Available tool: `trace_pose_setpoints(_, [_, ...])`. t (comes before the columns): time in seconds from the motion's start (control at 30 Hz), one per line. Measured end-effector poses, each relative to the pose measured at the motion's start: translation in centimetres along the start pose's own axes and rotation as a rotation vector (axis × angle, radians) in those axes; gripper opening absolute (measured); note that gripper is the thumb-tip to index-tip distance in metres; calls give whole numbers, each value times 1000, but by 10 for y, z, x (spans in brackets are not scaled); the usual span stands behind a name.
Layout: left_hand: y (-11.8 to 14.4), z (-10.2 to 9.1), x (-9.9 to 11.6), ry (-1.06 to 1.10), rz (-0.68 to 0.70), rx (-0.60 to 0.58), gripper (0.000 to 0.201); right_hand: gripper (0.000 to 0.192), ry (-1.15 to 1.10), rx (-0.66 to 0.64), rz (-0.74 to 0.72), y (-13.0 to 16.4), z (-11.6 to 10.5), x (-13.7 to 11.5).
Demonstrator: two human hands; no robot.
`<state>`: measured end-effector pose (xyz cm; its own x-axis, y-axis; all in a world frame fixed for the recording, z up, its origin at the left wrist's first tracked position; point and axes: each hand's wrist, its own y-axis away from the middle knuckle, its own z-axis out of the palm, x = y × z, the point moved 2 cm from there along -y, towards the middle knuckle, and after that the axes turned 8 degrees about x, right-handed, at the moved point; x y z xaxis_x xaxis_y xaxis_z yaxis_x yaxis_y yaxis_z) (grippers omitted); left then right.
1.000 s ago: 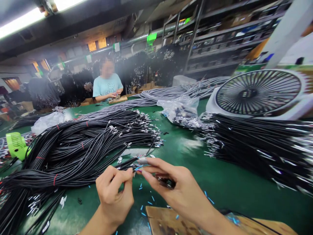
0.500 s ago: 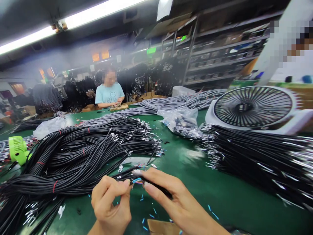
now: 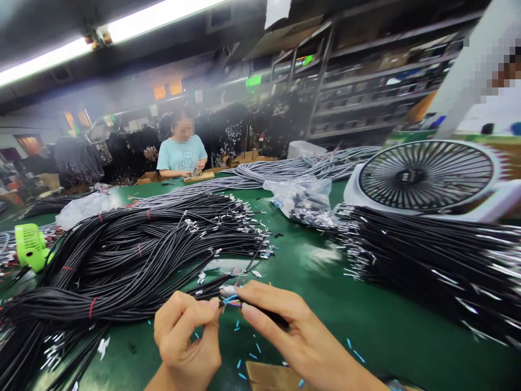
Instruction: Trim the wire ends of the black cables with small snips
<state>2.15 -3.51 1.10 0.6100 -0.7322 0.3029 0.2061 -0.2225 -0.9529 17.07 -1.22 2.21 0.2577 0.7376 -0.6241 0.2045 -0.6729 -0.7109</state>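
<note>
My left hand (image 3: 186, 339) pinches the stripped end of a black cable (image 3: 211, 290), where thin coloured wires (image 3: 231, 301) stick out. My right hand (image 3: 293, 334) meets it from the right, thumb and forefinger closed on the same coloured wire tips, with a dark piece tucked under the fingers. The cable runs back to the left into a big heap of black cables (image 3: 122, 260). Small blue snippets of insulation (image 3: 254, 350) lie on the green table (image 3: 325, 271) below my hands.
A second pile of black cables (image 3: 431, 255) lies at right, in front of a white fan (image 3: 427, 176). A plastic bag of small parts (image 3: 305, 201), grey cables (image 3: 277, 168), a green fan (image 3: 30, 247) and a wooden board (image 3: 268, 377) are nearby. A person in a light blue shirt (image 3: 181, 155) works at the far end.
The view has tilted up slightly, so the wooden board has dropped mostly out of frame. My hands stay together on the cable end with small finger shifts.
</note>
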Motion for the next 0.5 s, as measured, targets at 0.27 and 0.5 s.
trace_pose_setpoints(0.27, [-1, -1, 1, -4, -3, -2, 20, 34, 7, 6, -5, -1, 1, 1])
trace_pose_setpoints(0.5, [3, 0, 0, -18, -1, 2, 19, 32, -11, -27, 42, 0, 1, 0])
